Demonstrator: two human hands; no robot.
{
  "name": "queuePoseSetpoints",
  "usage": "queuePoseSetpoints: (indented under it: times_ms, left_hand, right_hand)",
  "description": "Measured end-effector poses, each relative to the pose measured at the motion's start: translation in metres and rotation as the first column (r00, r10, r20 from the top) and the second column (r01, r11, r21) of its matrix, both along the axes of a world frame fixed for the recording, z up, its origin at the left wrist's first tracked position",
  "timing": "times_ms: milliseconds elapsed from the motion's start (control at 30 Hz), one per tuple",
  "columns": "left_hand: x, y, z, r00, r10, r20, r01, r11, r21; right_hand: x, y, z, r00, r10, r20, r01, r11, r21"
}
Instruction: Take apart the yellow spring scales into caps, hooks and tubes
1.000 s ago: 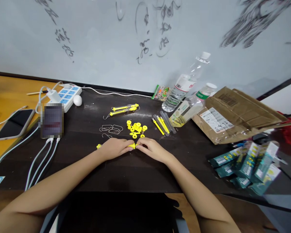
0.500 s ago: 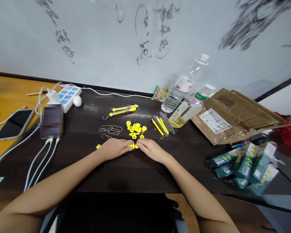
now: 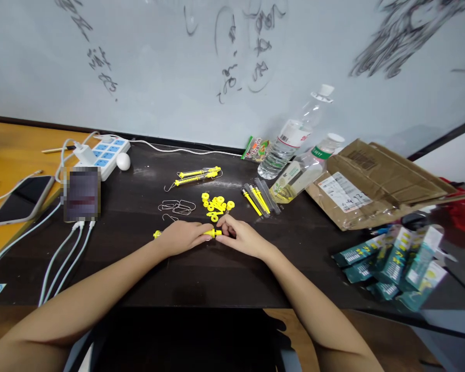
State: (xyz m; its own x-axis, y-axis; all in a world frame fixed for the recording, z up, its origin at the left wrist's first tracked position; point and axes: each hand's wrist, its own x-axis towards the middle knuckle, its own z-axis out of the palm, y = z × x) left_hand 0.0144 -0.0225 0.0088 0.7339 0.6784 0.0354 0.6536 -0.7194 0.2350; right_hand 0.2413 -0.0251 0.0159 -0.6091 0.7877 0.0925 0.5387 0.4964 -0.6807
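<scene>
My left hand is closed over a yellow spring scale lying sideways near the table's front. The scale's two yellow ends stick out on either side of the hand; the middle is hidden under it. At the right end, my right hand has its thumb and forefinger apart, with the tip of the scale close between them. Just beyond is a pile of small yellow rings and caps. Bent wire hooks lie behind my left hand. Two spring scales with hooks rest further back.
Clear tubes with yellow strips lie right of the pile. Two bottles, a snack packet, a cardboard parcel and green boxes occupy the right. Leftward are a power strip, cables and a phone.
The fingers of my right hand have spread from the scale's end and the forefinger has lifted toward the pile. A yellow ring there is now out of sight. My left hand stays put.
</scene>
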Motion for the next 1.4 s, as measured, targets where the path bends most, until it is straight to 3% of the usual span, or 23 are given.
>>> queuePoseSetpoints:
  times_ms: [133, 500, 633, 767, 1067, 1233, 1400]
  left_hand:
    - [-0.0001, 0.0006, -0.0023, 1.000, -0.002, 0.011, 0.002, 1.000, 0.008]
    - [0.0004, -0.0002, -0.0003, 1.000, 0.010, 0.002, -0.010, 1.000, 0.009]
    - [0.0004, -0.0004, 0.0000, 1.000, 0.001, 0.013, -0.001, 1.000, 0.000]
    - [0.0006, -0.0001, -0.0008, 1.000, 0.007, 0.010, -0.007, 1.000, 0.004]
    - [0.0001, 0.0001, -0.0026, 1.000, 0.021, -0.006, -0.021, 1.000, 0.015]
    - [0.0001, -0.0003, -0.0015, 1.000, 0.013, -0.012, -0.012, 1.000, 0.025]
    - [-0.0001, -0.0002, -0.0019, 1.000, 0.002, -0.001, -0.002, 1.000, 0.025]
  right_hand:
    - [-0.0011, 0.0005, 0.0017, 0.999, 0.040, 0.029, -0.041, 0.999, 0.031]
    - [-0.0022, -0.0034, -0.0018, 0.996, 0.023, -0.086, -0.024, 1.000, -0.015]
    - [-0.0018, -0.0006, -0.0028, 0.999, -0.004, -0.037, 0.004, 1.000, -0.006]
    - [-0.0021, 0.0021, -0.0024, 0.998, 0.040, 0.037, -0.043, 0.997, 0.064]
    - [-0.0022, -0.0020, -0.0021, 0.993, 0.025, -0.114, -0.030, 0.999, -0.036]
    - [-0.0019, -0.0018, -0.0012, 0.997, 0.011, -0.073, -0.013, 1.000, -0.015]
    - [-0.0015, 0.0023, 0.0006, 0.997, 0.052, 0.055, -0.058, 0.992, 0.111]
